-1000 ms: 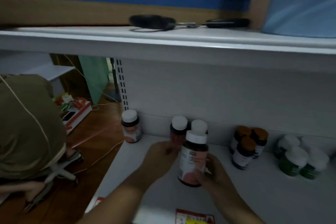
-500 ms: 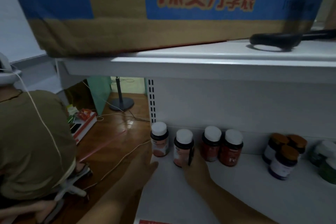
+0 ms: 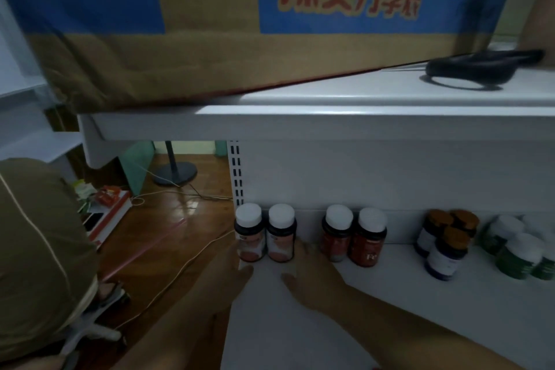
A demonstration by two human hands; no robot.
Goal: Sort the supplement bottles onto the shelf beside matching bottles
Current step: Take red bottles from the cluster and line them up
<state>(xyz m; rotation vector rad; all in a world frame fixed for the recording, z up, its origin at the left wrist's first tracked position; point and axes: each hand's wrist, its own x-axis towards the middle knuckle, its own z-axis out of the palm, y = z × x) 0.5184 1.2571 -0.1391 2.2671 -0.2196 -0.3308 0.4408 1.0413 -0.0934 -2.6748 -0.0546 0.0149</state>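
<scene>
Two dark bottles with white caps and pink labels stand side by side at the left end of the white shelf [image 3: 330,327]: the first pink-label bottle [image 3: 249,234] and the second pink-label bottle [image 3: 281,234]. My right hand [image 3: 312,276] rests on the shelf just right of the second one, fingers spread and touching its side, thumb off it. My left hand [image 3: 228,273] lies at the shelf's left edge below the first bottle, holding nothing. To the right stand two red-label bottles [image 3: 353,237], orange-capped bottles [image 3: 444,243] and green bottles [image 3: 516,246].
A large cardboard box [image 3: 210,24] with blue print sits on the upper shelf [image 3: 330,117], and a black object [image 3: 468,66] lies beside it. Another person in an olive shirt [image 3: 36,249] crouches at the left. Cables [image 3: 180,264] and a stand base [image 3: 175,173] are on the wooden floor.
The pink-label bottle held by my right hand has gone left and now stands next to the matching bottle. My right hand has loosened from it. The view has shifted left.
</scene>
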